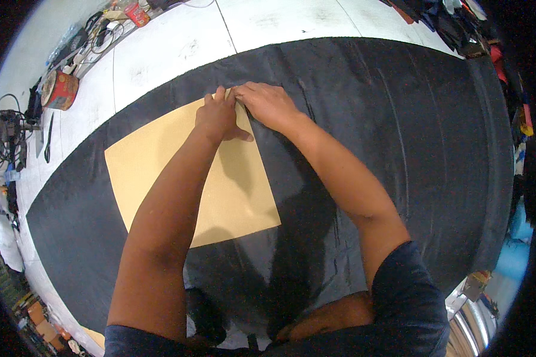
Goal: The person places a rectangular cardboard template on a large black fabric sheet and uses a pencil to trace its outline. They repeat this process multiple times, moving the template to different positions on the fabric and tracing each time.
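Note:
A tan rectangular sheet [161, 163] lies flat on a large spread of black material [363, 149]. My left hand [219, 119] presses on the sheet near its far right corner, fingers apart and thumb stretched toward the right edge. Right at that corner is my right hand [267, 104], its fingers bent and drawn together, touching or nearly touching my left fingertips. Whatever those fingers hold, if anything, is hidden. My left forearm covers part of the sheet's near left side.
Scissors [49, 138] and a red round tin [60, 90] rest on the white tiled floor [161, 71] at the left. Cables and small items line the far left. Piled dark things [452, 30] stand at the far right, a blue bundle [515, 256] at the right edge.

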